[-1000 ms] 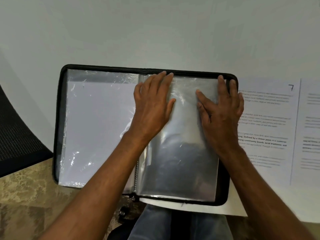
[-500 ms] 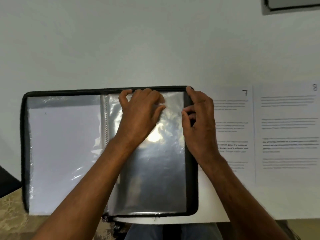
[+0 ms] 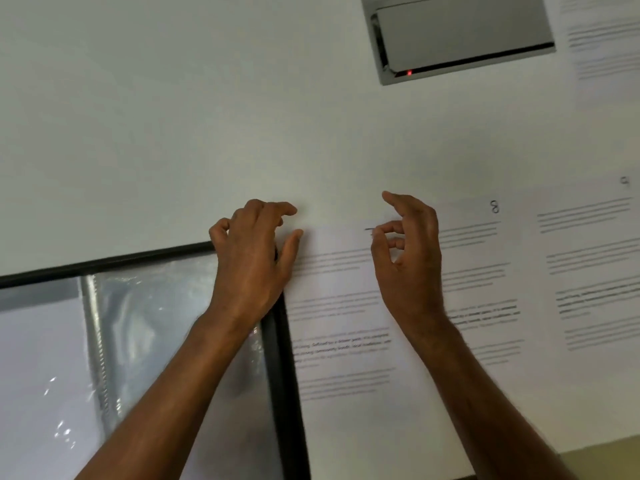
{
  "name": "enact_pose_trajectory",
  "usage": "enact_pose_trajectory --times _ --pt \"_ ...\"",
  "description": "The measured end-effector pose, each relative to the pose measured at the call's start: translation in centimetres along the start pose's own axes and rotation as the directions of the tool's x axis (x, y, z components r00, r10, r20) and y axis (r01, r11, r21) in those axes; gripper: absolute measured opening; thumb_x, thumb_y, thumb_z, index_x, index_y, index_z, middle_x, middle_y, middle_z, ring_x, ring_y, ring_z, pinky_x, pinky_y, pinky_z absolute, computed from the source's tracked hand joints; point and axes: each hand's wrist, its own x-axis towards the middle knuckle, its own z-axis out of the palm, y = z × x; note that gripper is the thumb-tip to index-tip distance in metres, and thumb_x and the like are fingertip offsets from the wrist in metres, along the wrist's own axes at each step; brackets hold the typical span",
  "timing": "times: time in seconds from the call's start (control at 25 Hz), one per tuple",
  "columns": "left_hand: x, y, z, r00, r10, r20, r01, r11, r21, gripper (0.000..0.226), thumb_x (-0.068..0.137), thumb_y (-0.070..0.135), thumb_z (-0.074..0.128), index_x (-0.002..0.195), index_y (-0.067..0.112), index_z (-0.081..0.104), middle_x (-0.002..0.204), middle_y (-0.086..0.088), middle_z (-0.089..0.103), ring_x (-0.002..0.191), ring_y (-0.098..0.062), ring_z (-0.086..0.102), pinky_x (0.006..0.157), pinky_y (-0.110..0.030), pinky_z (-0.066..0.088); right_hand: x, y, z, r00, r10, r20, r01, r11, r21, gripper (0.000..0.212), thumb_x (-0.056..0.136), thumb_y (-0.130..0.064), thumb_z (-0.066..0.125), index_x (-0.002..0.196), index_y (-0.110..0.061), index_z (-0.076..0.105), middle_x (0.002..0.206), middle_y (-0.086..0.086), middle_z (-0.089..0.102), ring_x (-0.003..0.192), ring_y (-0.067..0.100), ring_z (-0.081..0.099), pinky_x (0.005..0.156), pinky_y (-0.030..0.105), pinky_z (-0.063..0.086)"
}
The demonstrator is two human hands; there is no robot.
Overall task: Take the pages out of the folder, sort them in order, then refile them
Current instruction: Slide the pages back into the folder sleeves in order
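Fingers loosely curled and empty on both hands, above page 7's (image 3: 341, 327) top edge.
Right hand (image 3: 410, 258) hovers nearer; page's long axis runs twelve to six, folder (image 3: 277, 368) at nine o'clock under left hand (image 3: 251, 258).

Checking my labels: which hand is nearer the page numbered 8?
Right. The right hand overlaps the left edge of page 8; the left hand sits at the folder corner.

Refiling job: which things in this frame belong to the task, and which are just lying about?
Job:
folder, open
empty sleeve
page 7, under both hands
page 8
page 9
left hand
right hand

Lying about:
metal hatch with red light
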Motion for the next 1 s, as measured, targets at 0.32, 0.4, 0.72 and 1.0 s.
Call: enact_pose_trajectory --times 0.32,0.4,0.72,1.0 --pt "9.3 10.6 6.4 0.982 0.128 0.136 -0.099 0.974 -0.206 0.038 0.099 0.038 0.063 0.134 0.023 0.059 0.137 0.004 0.056 0.124 -0.017 0.053 0.1 -0.032 0.044 8.7 4.9 -10.2 0.98 -0.034 -0.194 0.019 0.997 -0.08 0.045 0.099 -0.004 0.06 0.141 -0.018 0.055 0.142 -0.007 0.045 0.107 0.011 0.062 0.081 0.037 0.061" --pt "11.8 13.8 8.5 0.975 0.153 0.161 -0.109 0.961 -0.252 0.04 0.098 0.041 0.063 0.134 0.025 0.059 0.136 0.008 0.055 0.124 -0.014 0.053 0.097 -0.03 0.046 11.4 6.5 -13.1 0.969 -0.015 -0.246 -0.014 0.993 -0.116 0.046 0.099 -0.008 0.06 0.143 -0.019 0.053 0.144 -0.007 0.044 0.112 0.007 0.06 0.086 0.035 0.061" --pt "21.6 24.1 15.9 0.939 0.242 0.243 -0.176 0.949 -0.263 0.046 0.101 0.041 0.062 0.142 0.022 0.055 0.147 -0.001 0.053 0.134 -0.023 0.048 0.107 -0.033 0.037 22.7 12.2 -21.8 0.946 0.067 -0.316 -0.188 0.911 -0.368 0.059 0.101 -0.033 0.062 0.154 -0.018 0.039 0.165 0.004 0.03 0.15 0.023 0.032 0.12 0.043 0.038" --pt "26.3 28.3 19.9 0.945 0.229 0.233 -0.222 0.973 -0.053 0.059 0.1 0.046 0.06 0.151 0.022 0.044 0.157 -0.001 0.041 0.145 -0.025 0.03 0.115 -0.045 0.022 27.6 15.7 -24.7 0.957 0.158 -0.243 -0.272 0.776 -0.57 0.082 0.104 -0.058 0.043 0.165 -0.014 0.012 0.174 0.005 0.005 0.16 0.021 -0.001 0.128 0.039 0.007"
